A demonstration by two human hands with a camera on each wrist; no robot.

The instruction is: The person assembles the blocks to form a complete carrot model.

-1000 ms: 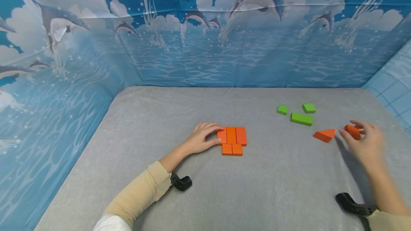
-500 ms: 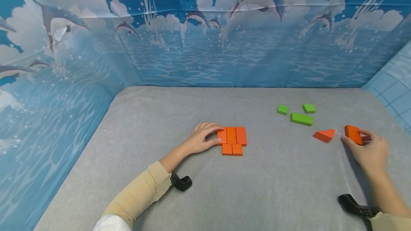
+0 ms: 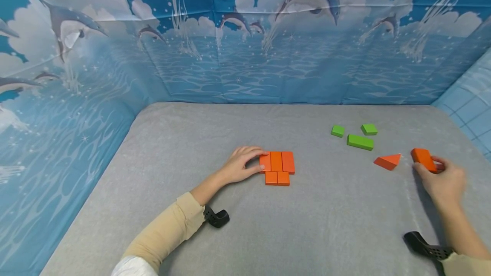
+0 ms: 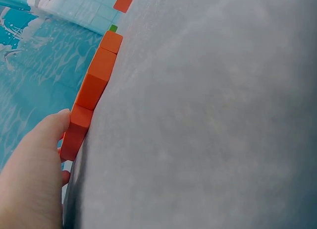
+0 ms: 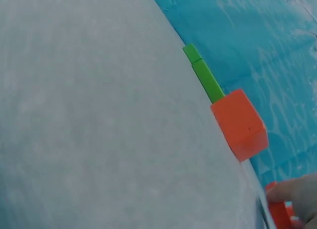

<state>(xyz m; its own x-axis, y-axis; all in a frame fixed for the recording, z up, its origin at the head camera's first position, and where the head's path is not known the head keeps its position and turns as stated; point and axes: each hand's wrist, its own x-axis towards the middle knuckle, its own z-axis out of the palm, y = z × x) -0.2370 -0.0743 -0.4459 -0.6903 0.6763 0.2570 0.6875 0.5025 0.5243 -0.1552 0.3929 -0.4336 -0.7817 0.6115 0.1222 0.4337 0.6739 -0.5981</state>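
While pinching an orange block (image 3: 422,159) at far right between thumb and bent fingers of right hand (image 3: 446,182), gripping with parted thumb and forefinger of left hand (image 3: 241,167) the leftmost block (image 3: 266,162) of a five-piece orange cluster (image 3: 277,163). Near, left of the pinched piece, an orange wedge (image 3: 388,162); farther off, three green blocks (image 3: 360,142).

Low, tilted wrist views; high head view.

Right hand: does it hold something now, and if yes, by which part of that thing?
The right hand holds an orange block by its nearer end, as the head view shows it.
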